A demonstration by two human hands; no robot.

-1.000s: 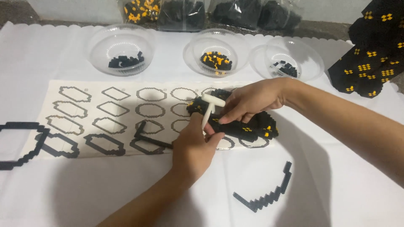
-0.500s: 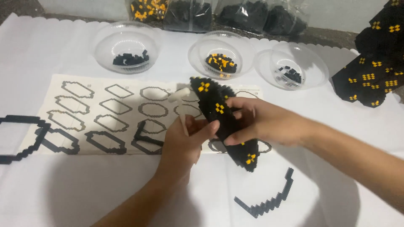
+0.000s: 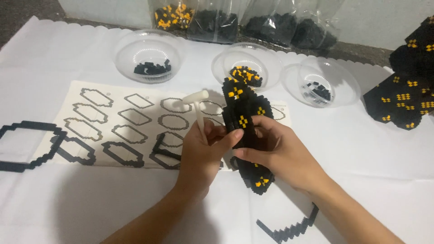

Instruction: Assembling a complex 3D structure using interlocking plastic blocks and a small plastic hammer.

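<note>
My right hand grips a black block panel with yellow dots, held up on edge over the middle of the table. My left hand holds a small white hammer by its handle, head up, and its fingertips touch the panel's left edge. Under both hands lies a cream template sheet printed with outlined hexagon shapes, some carrying black block outlines.
Three clear bowls stand at the back: black pieces, black and yellow pieces, few black pieces. Bags of blocks line the wall. A built black-yellow shape sits far right. Black outlines lie at left and bottom.
The panel went from lying on the sheet under the hammer to being lifted and stood on edge in my right hand. My left hand, still with the hammer, came up against it.
</note>
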